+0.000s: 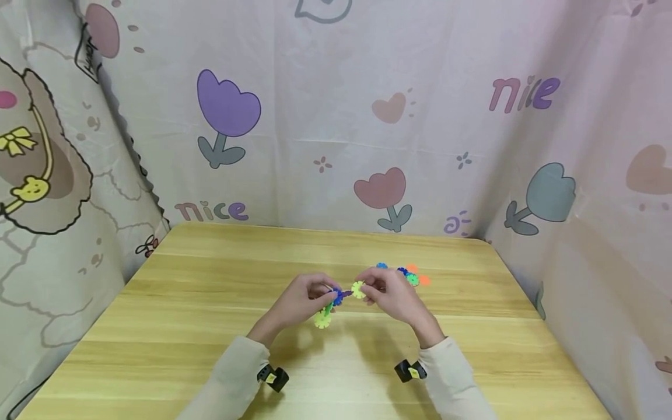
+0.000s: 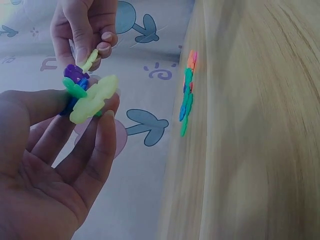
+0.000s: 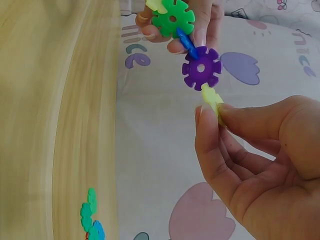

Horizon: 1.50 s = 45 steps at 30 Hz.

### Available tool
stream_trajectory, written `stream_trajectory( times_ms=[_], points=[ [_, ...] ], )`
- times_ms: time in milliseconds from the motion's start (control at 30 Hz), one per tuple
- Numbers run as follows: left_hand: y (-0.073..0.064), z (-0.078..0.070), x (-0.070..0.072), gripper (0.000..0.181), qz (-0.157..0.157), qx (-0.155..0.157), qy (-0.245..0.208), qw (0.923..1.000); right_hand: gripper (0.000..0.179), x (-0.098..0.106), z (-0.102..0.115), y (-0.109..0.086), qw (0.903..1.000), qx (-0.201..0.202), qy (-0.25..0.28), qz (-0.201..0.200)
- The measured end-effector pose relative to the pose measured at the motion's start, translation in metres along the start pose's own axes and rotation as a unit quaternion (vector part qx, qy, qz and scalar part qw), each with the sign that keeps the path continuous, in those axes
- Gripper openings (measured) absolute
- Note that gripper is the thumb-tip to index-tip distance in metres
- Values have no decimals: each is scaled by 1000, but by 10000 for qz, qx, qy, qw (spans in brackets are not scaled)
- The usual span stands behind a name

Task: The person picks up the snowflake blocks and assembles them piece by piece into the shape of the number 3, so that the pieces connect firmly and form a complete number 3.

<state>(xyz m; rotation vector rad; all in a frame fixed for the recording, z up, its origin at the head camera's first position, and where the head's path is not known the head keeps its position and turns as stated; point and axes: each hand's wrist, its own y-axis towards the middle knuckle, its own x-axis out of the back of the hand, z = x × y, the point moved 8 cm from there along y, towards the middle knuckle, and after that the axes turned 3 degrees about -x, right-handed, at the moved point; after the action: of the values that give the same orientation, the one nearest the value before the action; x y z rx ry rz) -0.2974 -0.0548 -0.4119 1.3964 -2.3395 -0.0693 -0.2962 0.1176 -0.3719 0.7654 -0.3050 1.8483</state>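
Observation:
My left hand [image 1: 301,300] pinches a short chain of notched plastic snowflake discs by its blue disc [image 3: 187,44]. Beside the blue one a green disc [image 3: 182,17] is joined, and a pale yellow disc [image 2: 92,102] hangs at the chain's near end. A purple disc [image 3: 210,75] sticks out toward the right. Between thumb and fingertips, my right hand [image 1: 394,294] holds another yellow disc [image 3: 212,102] edge-on against the purple rim. How deep the two slots engage, I cannot tell.
Several more discs, including an orange disc [image 1: 424,280], a green disc [image 1: 413,280] and a blue disc [image 1: 381,265], lie on the wooden table [image 1: 210,280] behind the right hand. A printed curtain [image 1: 315,116] surrounds the table's back and sides.

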Motion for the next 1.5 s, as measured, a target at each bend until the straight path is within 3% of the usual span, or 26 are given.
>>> stream_trajectory(
  times_ms=[267, 800, 1033, 1267, 1500],
  points=[
    [-1, -1, -1, 14, 42, -64, 88, 9999, 15, -3, 5, -2, 9997, 250, -21, 45],
    [-2, -6, -2, 12, 22, -66, 184, 9998, 11, -6, 10, -4, 9996, 195, -93, -189],
    [-2, -7, -2, 13, 36, -62, 150, 9999, 13, -4, 8, -4, 9996, 286, 22, -84],
    [-1, -7, -4, 16, 91, -34, 54, 9999, 16, 2, 2, -2, 9998, 120, 107, -67],
    [-1, -3, -3, 17, -64, 103, -124, 9998, 18, 6, -3, -1, 9991, -56, 415, -90]
  ],
)
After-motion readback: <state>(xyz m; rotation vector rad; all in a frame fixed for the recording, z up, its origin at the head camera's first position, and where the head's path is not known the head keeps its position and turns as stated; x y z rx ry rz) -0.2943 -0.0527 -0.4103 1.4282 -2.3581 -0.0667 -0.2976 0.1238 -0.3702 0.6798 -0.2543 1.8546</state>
